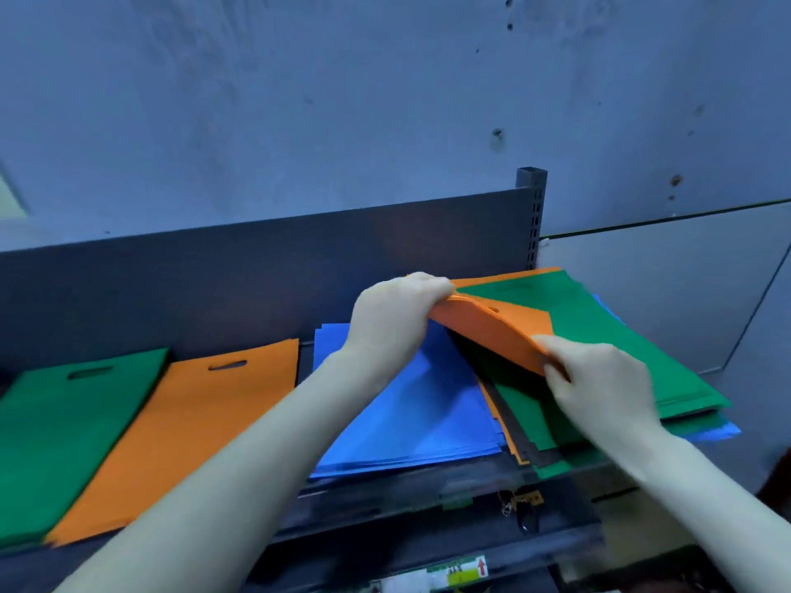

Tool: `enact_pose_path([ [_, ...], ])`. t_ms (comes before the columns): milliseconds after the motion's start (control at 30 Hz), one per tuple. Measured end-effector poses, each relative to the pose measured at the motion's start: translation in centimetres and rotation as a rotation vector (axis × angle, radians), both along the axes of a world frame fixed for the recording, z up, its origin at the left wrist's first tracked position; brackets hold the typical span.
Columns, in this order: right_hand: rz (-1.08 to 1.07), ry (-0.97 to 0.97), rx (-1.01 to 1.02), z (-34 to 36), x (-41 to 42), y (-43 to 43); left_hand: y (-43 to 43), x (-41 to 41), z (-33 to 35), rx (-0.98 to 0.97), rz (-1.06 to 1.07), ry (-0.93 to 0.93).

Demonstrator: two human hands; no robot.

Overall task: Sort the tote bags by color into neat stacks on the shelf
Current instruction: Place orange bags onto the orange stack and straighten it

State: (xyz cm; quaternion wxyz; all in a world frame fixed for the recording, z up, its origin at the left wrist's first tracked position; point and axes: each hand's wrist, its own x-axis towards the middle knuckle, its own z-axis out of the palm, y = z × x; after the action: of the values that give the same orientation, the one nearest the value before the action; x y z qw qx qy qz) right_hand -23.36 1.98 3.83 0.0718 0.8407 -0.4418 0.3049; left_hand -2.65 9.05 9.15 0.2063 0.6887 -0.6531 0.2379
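Between both hands' closed fingers, left hand (391, 318) and right hand (599, 378), an orange tote bag (496, 331).

We seem to be in a stockroom or shop back room. We see a grey metal shelf (428, 498) with a slotted upright (532, 216) against a bare, pitted wall (342, 100). Flat tote bags (179, 421) lie in colour piles along it.

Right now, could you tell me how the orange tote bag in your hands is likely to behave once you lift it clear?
Probably floppy: the orange tote bag already bows between the left hand and right hand. Likely light, being a thin flat sheet. It may drag the green bag it touches.
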Motion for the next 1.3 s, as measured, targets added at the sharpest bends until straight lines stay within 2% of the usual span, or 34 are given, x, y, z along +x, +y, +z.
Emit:
enact_pose_path([
  [133, 0.159, -0.11, -0.158, 1.0, 6.1, 4.2, 5.2, 6.6, 2.0, -0.168, -0.09, 0.015],
  [233, 0.279, -0.151, -0.202, 1.0, 11.6, 6.6, 10.2, 11.6, 1.6, -0.242, -0.035, 0.019],
  [400, 0.503, -0.153, -0.198, -1.2, 21.1, 10.9, 18.9, 20.2, -2.7, -0.242, 0.087, 0.088],
  [500, 0.618, 0.014, -0.108, -4.4, 25.2, 13.5, 23.6, 24.5, -7.2, -0.018, 0.25, 0.178],
  [567, 0.624, 0.184, 0.039, -6.1, 27.1, 15.0, 26.1, 26.2, -9.7, 0.182, 0.325, 0.239],
  [667, 0.626, 0.351, 0.272, -7.8, 28.5, 16.3, 28.1, 27.4, -11.8, 0.443, 0.353, 0.251],
  [733, 0.599, 0.453, 0.3, -8.2, 29.0, 17.0, 28.5, 27.3, -12.1, 0.547, 0.334, 0.244],
  [1033, 0.611, 0.616, 0.422, -8.5, 28.7, 17.9, 27.8, 25.9, -12.9, 0.762, 0.242, 0.173],
  [1300, 0.572, 0.52, 0.439, -8.3, 28.7, 17.2, 25.8, 27.0, -12.9, 0.813, 0.19, 0.172],
])
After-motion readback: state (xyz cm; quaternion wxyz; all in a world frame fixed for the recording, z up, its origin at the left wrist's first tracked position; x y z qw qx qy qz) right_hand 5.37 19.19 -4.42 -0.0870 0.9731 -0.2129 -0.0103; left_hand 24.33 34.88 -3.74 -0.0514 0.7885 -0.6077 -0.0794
